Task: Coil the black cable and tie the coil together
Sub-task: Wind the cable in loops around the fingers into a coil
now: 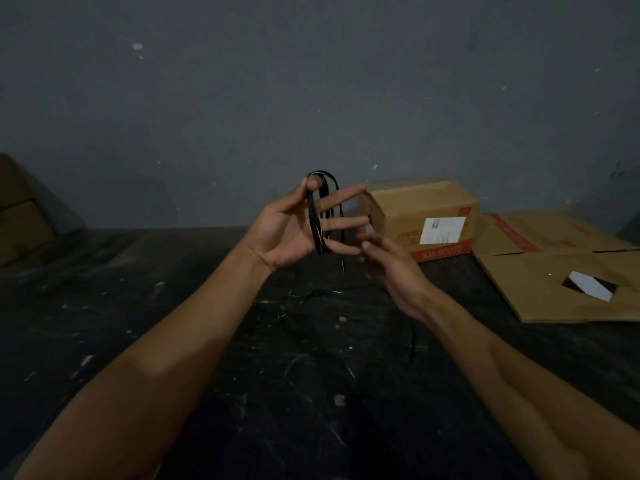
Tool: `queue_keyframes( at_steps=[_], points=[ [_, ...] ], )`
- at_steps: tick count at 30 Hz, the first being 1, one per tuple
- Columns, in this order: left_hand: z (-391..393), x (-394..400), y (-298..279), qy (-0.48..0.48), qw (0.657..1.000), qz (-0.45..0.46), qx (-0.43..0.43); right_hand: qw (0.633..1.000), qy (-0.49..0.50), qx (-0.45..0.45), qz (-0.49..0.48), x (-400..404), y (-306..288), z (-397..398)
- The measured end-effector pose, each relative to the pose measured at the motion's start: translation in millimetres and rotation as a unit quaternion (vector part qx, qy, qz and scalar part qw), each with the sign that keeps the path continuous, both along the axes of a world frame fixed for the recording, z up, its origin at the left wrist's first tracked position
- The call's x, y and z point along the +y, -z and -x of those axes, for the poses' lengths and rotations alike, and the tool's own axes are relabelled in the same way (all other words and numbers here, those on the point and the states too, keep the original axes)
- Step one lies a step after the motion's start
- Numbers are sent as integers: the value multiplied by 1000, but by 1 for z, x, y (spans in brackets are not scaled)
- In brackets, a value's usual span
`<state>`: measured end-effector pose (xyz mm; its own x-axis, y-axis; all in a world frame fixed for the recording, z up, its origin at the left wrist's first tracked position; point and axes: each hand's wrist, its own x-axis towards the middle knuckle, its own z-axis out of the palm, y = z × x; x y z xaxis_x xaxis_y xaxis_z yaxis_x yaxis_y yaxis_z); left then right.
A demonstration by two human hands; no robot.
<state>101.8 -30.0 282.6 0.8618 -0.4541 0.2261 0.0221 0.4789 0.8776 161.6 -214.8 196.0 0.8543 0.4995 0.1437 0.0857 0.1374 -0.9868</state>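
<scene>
The loose end of the black cable lies on the dark counter, close to the person. Just past it, the right hand is spread, and I cannot tell if it touches the cable. To wind well, I think it should feed each loop the same size. The left hand holds the coil up, thumb pressing it, fingers spread. A cardboard box sits behind.

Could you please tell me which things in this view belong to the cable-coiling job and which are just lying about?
Part of the job:
black cable, looped over the left hand
right hand, beside the coil

Just lying about:
cardboard box
flattened cardboard
</scene>
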Motion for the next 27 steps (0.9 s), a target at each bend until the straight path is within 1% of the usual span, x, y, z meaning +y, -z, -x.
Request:
queue_keyframes(
  at_steps=[1, 3, 5, 7, 9, 10, 11, 13, 14, 15, 16, 17, 18, 19, 20, 22, 23, 24, 25, 27],
  points=[
    [0, 2, -1, -6, 1000, 4, -1, 1000, -7, -8, 27, -3, 5, 1],
    [0, 3, -4, -21, 1000, 7, -2, 994, -51, -38, 92, -3, 15, 4],
    [-2, 4, -6, -37, 999, 9, -3, 986, -71, -85, 128, 1, 24, 8],
    [-3, 7, -12, -59, 998, 10, -11, 972, -40, -170, 155, 4, 34, 11],
    [-2, 12, -21, -94, 995, 12, -28, 949, 9, -228, 215, 1, 49, 6],
    [-1, 16, -28, -115, 992, 20, -38, 928, 35, -244, 279, -5, 57, 2],
    [0, 21, -35, -137, 989, 34, -47, 892, 52, -250, 373, -13, 67, -4],
    [3, 32, -51, -175, 980, 66, -66, 782, 45, -210, 585, -39, 93, -15],
    [5, 38, -59, -187, 976, 78, -74, 728, 33, -180, 661, -53, 107, -18],
    [7, 43, -65, -196, 974, 85, -81, 687, 21, -154, 710, -67, 120, -20],
    [9, 48, -70, -200, 972, 86, -86, 659, 11, -133, 740, -79, 132, -20],
    [11, 51, -73, -202, 972, 79, -90, 639, 2, -111, 761, -89, 142, -21],
    [13, 52, -74, -203, 973, 65, -92, 628, -6, -89, 773, -95, 148, -22],
    [13, 52, -74, -203, 974, 47, -90, 625, -14, -70, 778, -99, 150, -23],
    [13, 49, -72, -201, 975, 28, -86, 632, -20, -58, 772, -98, 149, -25],
    [10, 39, -66, -186, 980, 5, -71, 671, -21, -68, 738, -88, 140, -28],
    [8, 33, -63, -175, 982, 0, -65, 701, -20, -81, 708, -79, 132, -29],
    [6, 26, -60, -161, 985, -6, -61, 740, -20, -91, 666, -68, 123, -30],
    [5, 19, -58, -147, 987, -13, -60, 789, -22, -96, 607, -57, 113, -30],
    [3, 7, -56, -119, 990, -30, -64, 883, -9, -104, 457, -33, 95, -26]
  ],
)
